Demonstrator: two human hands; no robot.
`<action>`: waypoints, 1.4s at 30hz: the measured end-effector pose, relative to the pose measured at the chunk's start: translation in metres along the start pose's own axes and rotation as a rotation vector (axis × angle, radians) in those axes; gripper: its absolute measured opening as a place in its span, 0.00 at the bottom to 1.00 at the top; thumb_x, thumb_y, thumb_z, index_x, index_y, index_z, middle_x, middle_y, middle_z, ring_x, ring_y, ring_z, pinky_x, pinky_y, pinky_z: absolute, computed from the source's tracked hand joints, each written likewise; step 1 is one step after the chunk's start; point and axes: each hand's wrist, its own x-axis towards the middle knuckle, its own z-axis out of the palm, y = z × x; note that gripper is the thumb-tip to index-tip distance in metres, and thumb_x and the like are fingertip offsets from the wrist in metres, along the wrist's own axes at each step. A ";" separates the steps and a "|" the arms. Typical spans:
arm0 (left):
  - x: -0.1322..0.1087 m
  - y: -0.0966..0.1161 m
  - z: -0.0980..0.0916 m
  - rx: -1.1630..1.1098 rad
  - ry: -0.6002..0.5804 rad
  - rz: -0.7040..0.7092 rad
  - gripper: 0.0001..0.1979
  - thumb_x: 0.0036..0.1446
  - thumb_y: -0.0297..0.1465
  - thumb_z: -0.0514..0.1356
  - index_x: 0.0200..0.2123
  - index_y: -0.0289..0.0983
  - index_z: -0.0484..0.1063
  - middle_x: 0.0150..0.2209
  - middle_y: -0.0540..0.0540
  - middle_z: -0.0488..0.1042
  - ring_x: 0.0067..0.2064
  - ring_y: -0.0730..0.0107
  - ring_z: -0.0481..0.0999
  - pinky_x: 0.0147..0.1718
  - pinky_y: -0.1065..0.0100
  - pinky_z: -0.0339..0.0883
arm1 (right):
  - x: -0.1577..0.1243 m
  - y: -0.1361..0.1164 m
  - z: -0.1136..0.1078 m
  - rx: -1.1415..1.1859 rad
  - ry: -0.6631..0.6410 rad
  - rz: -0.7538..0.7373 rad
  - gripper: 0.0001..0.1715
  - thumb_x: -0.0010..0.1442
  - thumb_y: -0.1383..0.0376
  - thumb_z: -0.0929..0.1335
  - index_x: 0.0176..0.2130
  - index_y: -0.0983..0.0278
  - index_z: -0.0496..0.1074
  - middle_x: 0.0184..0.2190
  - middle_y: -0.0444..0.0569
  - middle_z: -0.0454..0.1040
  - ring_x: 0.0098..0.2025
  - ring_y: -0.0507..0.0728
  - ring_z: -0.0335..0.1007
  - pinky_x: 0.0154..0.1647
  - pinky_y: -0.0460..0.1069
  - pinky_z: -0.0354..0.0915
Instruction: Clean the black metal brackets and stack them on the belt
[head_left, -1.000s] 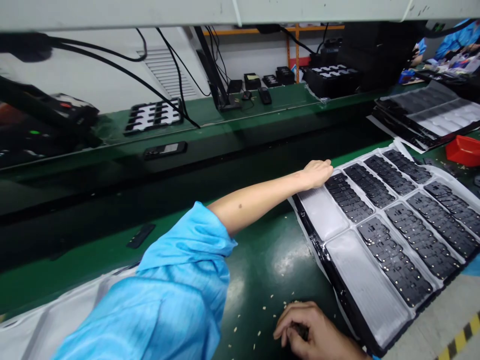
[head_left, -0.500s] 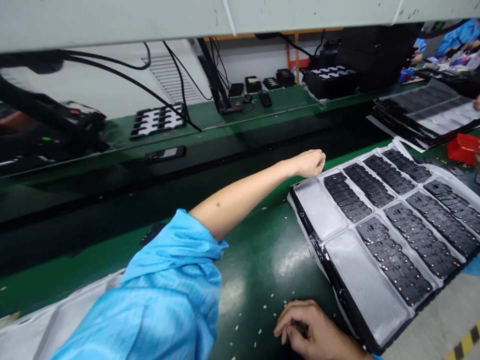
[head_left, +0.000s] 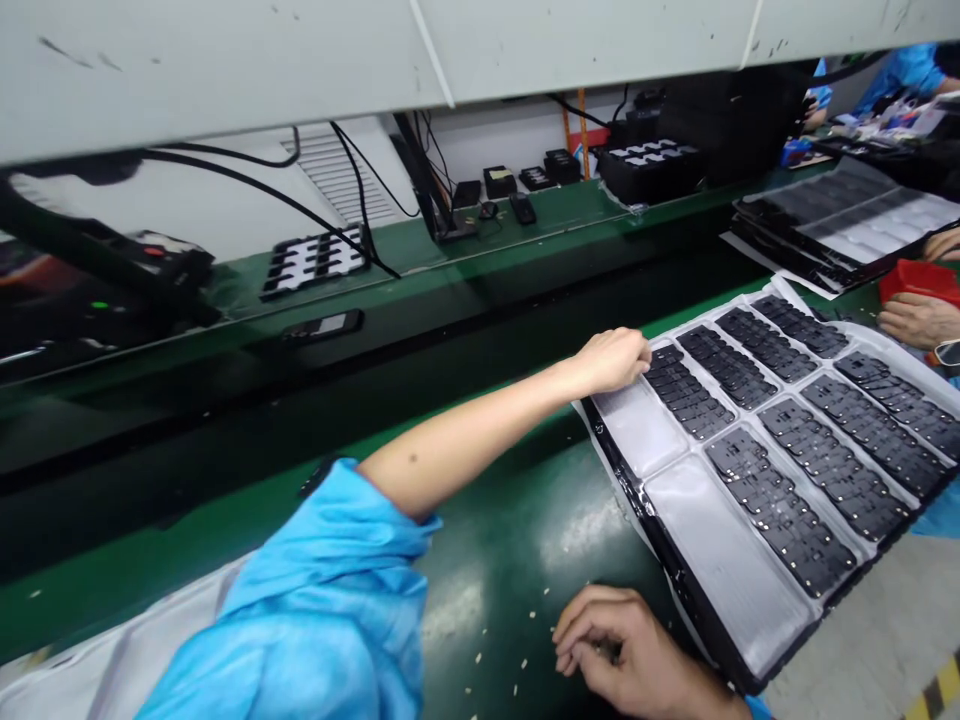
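A large white-lined tray [head_left: 720,540] with a black edge lies at the right, tilted across the view. Rows of small flat black parts [head_left: 780,510] fill most of its compartments; the two at its left end show bare lining. My left hand [head_left: 613,360] reaches to the tray's far left corner, fingers bent down and closed beside the nearest row of parts. What is under its fingertips is hidden. At the bottom, just left of the tray's black edge, my right hand [head_left: 626,645] hovers or rests over the bench, fingers curled toward the thumb. I cannot make out anything inside it.
Small pale bits litter the green bench [head_left: 517,580]. Another person's hand [head_left: 921,320] is by a red bin [head_left: 919,280] at the right, near stacked trays [head_left: 847,225]. A phone [head_left: 326,326] lies farther back. Another white tray [head_left: 127,650] shows at lower left.
My left hand has come down from beyond the tray's far edge onto its corner. My right hand has hardly moved. At the right, another person's hand has come to the red bin.
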 end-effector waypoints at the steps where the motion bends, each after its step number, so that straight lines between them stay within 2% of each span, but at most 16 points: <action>1: 0.010 0.002 0.005 0.011 0.033 -0.001 0.13 0.72 0.29 0.57 0.49 0.37 0.82 0.54 0.38 0.80 0.56 0.52 0.81 0.48 0.61 0.73 | 0.000 -0.001 -0.001 -0.034 0.011 -0.018 0.10 0.63 0.74 0.70 0.38 0.65 0.82 0.40 0.52 0.82 0.34 0.52 0.81 0.39 0.46 0.76; 4: 0.032 0.007 0.015 0.034 0.059 0.026 0.12 0.72 0.32 0.58 0.51 0.36 0.80 0.57 0.36 0.77 0.60 0.50 0.77 0.55 0.58 0.72 | 0.000 -0.006 -0.003 -0.167 0.024 -0.073 0.12 0.62 0.76 0.69 0.37 0.63 0.83 0.37 0.50 0.83 0.38 0.53 0.82 0.44 0.47 0.75; 7: 0.040 0.006 0.020 0.057 0.037 0.033 0.11 0.69 0.33 0.63 0.49 0.35 0.81 0.55 0.34 0.77 0.57 0.48 0.78 0.55 0.57 0.72 | 0.000 -0.008 -0.004 -0.210 0.006 -0.068 0.12 0.63 0.75 0.69 0.38 0.63 0.83 0.37 0.50 0.84 0.40 0.55 0.82 0.45 0.48 0.74; 13: 0.035 0.003 0.017 0.086 -0.009 0.022 0.09 0.69 0.30 0.61 0.47 0.34 0.80 0.53 0.36 0.78 0.54 0.52 0.81 0.50 0.61 0.74 | 0.001 -0.009 -0.005 -0.211 -0.007 -0.048 0.12 0.63 0.74 0.69 0.38 0.62 0.83 0.38 0.50 0.84 0.40 0.55 0.82 0.46 0.47 0.73; 19: 0.034 0.009 0.015 0.114 -0.034 0.026 0.11 0.66 0.23 0.56 0.45 0.32 0.79 0.52 0.32 0.80 0.54 0.49 0.82 0.49 0.60 0.75 | 0.000 -0.007 -0.006 -0.204 -0.006 -0.067 0.12 0.62 0.75 0.69 0.38 0.63 0.83 0.37 0.50 0.84 0.39 0.54 0.81 0.44 0.47 0.72; 25: 0.037 0.009 0.012 0.107 -0.043 0.052 0.11 0.62 0.21 0.58 0.46 0.34 0.78 0.49 0.35 0.82 0.50 0.51 0.84 0.45 0.61 0.76 | -0.001 -0.009 -0.006 -0.213 0.013 -0.081 0.14 0.60 0.76 0.69 0.38 0.63 0.83 0.36 0.50 0.84 0.39 0.54 0.82 0.44 0.46 0.73; 28: 0.035 0.010 0.012 0.093 -0.040 0.070 0.11 0.62 0.21 0.58 0.44 0.34 0.79 0.51 0.34 0.81 0.51 0.51 0.84 0.47 0.61 0.76 | -0.001 -0.011 -0.006 -0.226 0.010 -0.082 0.14 0.61 0.76 0.68 0.38 0.63 0.83 0.36 0.50 0.84 0.39 0.54 0.82 0.44 0.46 0.73; 31: 0.033 0.007 0.008 0.052 -0.010 0.048 0.12 0.63 0.23 0.58 0.47 0.35 0.79 0.55 0.36 0.80 0.53 0.51 0.83 0.50 0.61 0.76 | -0.001 -0.013 -0.007 -0.239 -0.010 -0.079 0.13 0.62 0.75 0.68 0.38 0.62 0.83 0.36 0.50 0.84 0.39 0.55 0.82 0.44 0.47 0.73; 34: 0.033 -0.013 -0.005 -0.007 0.056 -0.044 0.15 0.67 0.27 0.57 0.53 0.36 0.79 0.58 0.38 0.79 0.57 0.53 0.81 0.54 0.61 0.75 | -0.003 -0.016 -0.009 -0.251 -0.011 -0.086 0.13 0.65 0.74 0.67 0.39 0.62 0.82 0.36 0.50 0.83 0.38 0.55 0.81 0.42 0.47 0.73; 38: 0.027 -0.065 -0.015 -0.046 0.096 -0.294 0.19 0.71 0.25 0.52 0.58 0.36 0.77 0.61 0.39 0.78 0.61 0.54 0.79 0.58 0.61 0.72 | -0.005 -0.018 -0.016 -0.282 0.001 -0.119 0.13 0.69 0.73 0.66 0.39 0.61 0.79 0.34 0.49 0.81 0.35 0.55 0.79 0.37 0.47 0.71; 40: 0.016 -0.089 -0.008 -0.052 0.044 -0.443 0.16 0.71 0.28 0.57 0.58 0.34 0.77 0.61 0.35 0.78 0.62 0.50 0.78 0.59 0.59 0.73 | -0.005 -0.015 -0.019 -0.288 0.004 -0.145 0.12 0.70 0.72 0.66 0.39 0.61 0.79 0.34 0.49 0.80 0.34 0.55 0.78 0.35 0.47 0.71; 42: 0.003 -0.106 0.008 -0.068 -0.048 -0.570 0.17 0.69 0.33 0.65 0.58 0.33 0.77 0.60 0.34 0.78 0.60 0.49 0.79 0.58 0.54 0.75 | -0.005 -0.009 -0.021 -0.292 -0.012 -0.167 0.12 0.70 0.72 0.66 0.40 0.60 0.79 0.34 0.49 0.79 0.33 0.55 0.78 0.34 0.47 0.71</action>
